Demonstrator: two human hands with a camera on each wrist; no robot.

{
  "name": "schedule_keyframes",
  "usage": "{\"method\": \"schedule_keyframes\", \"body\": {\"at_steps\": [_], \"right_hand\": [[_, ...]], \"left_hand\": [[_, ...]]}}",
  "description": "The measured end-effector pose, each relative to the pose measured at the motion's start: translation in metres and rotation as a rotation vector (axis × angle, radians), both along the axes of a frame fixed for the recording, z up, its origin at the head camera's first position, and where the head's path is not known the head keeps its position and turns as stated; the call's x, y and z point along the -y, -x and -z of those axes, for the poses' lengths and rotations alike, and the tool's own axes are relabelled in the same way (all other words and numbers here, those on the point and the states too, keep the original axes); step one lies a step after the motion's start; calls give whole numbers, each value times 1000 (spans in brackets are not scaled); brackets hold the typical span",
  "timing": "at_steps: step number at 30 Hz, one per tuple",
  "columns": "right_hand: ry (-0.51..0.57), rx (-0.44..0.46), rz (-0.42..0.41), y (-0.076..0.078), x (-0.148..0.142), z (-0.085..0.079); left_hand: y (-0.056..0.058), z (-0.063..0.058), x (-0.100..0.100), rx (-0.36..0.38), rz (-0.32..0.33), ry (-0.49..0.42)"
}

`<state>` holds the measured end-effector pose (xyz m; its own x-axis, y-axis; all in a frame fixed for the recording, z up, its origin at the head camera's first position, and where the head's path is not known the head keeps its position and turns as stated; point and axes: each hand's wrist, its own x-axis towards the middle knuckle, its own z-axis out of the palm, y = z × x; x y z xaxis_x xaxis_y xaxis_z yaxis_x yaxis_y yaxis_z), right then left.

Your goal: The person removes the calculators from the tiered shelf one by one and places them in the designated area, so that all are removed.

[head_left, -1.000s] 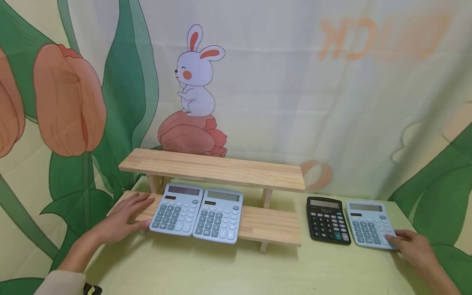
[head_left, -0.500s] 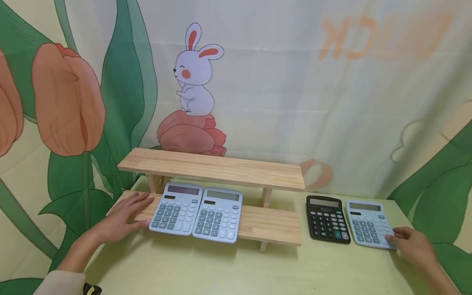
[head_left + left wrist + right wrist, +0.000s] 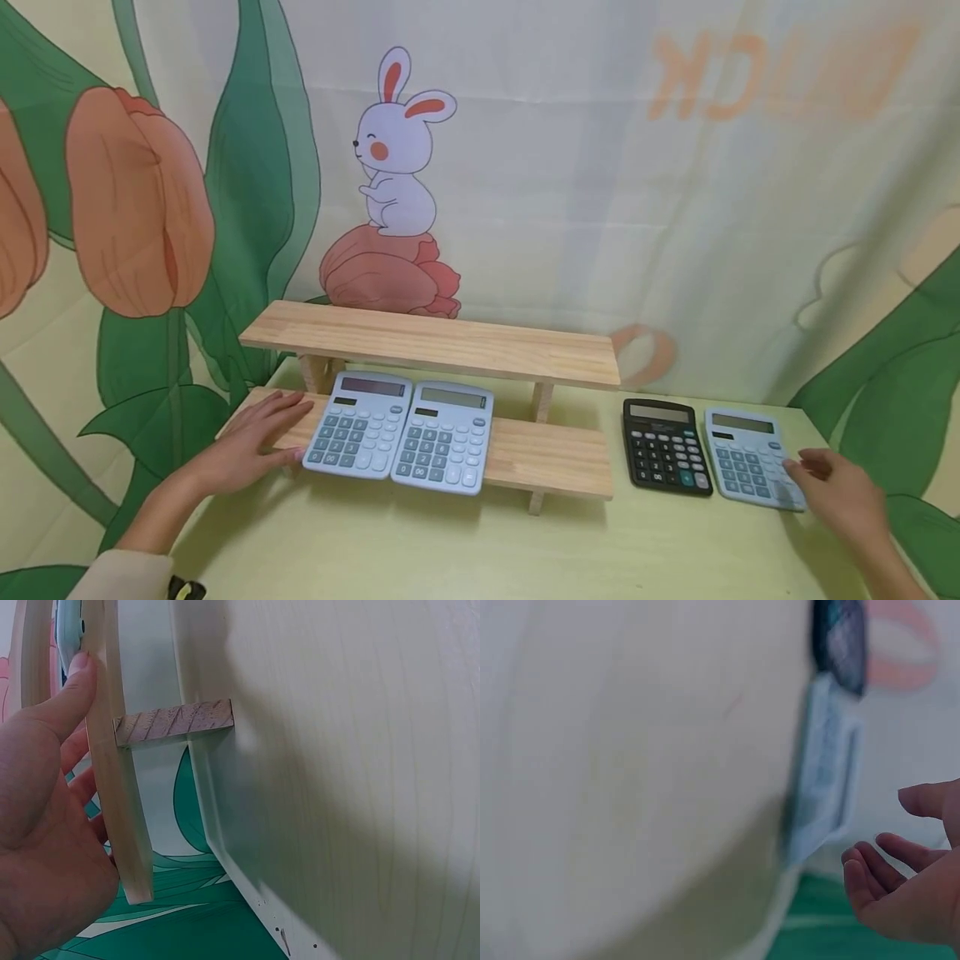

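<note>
My left hand (image 3: 255, 442) rests on the left end of the lower wooden shelf (image 3: 551, 454), fingers spread. Its thumb tip lies against the bottom left edge of a light blue calculator (image 3: 360, 425). A second light blue calculator (image 3: 444, 437) stands right beside that one on the shelf, both tilted back. On the table to the right, a black calculator (image 3: 666, 446) and another light blue calculator (image 3: 752, 458) lie side by side. Just off the latter's lower right corner hovers my right hand (image 3: 843, 496); in the right wrist view its loosely bent fingers hold nothing, apart from the blue calculator (image 3: 821, 776).
An upper wooden shelf (image 3: 435, 337) runs above and behind the lower one. The pale table (image 3: 480, 550) extends in front. Behind hangs a printed curtain (image 3: 570, 192) with a rabbit and tulips. A wooden shelf leg (image 3: 176, 722) shows in the left wrist view.
My right hand has let go of the rightmost light blue calculator and lifted slightly away from it. The left hand and the calculators on the shelf stay as they were.
</note>
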<state>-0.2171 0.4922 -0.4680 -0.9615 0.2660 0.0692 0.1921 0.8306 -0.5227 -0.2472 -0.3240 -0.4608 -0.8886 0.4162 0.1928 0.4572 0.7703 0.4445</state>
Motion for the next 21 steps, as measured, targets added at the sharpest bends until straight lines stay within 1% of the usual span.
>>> {"method": "schedule_keyframes", "body": {"at_steps": [2,6,9,11,15,18,21], "right_hand": [[4,-80,-13,-4,20,-8],[41,-213,-89,-11,70,-27],[90,-249,-149,-15,111,-40],[127,-254,-186,-19,136,-46],[246,-233,-295,-26,181,-49],[376,-187,-376,-31,209,-50],[500,-106,-421,-34,236,-51]], "left_hand": [[0,-1,0,5,1,5],[3,1,1,-7,11,7],[4,5,3,-26,16,-4],[4,7,3,-42,15,-11],[4,6,3,-52,18,-18],[3,5,2,-32,18,-8],[3,4,2,-16,16,5]]}}
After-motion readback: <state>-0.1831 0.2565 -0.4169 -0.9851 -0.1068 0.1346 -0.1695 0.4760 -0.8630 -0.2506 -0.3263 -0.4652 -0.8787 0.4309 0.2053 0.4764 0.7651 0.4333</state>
